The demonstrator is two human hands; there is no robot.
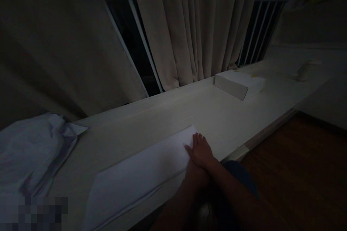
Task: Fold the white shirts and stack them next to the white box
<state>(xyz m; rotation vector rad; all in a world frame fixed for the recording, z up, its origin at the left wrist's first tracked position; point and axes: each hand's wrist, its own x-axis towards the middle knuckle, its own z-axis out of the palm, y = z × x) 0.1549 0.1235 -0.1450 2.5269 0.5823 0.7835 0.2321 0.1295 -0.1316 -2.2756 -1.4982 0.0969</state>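
Note:
A long, flat, folded white sheet point(141, 169) lies on the pale counter, with layered edges along its near side. I cannot tell whether it is cloth or paper. My right hand point(200, 149) rests palm down at the sheet's right end, fingers stretched out and thumb apart, holding nothing. My left hand point(194, 173) crosses under my right wrist beside the same end. Its fingers are hidden behind the right hand and forearm.
A crumpled white cloth point(35, 151) is heaped at the counter's left. Farther right stands a white box point(238, 83), with a small blurred object point(305, 70) beyond it. Curtains point(195, 25) hang along the back. The counter point(217, 126) ends at a front edge above a wooden floor point(295, 166).

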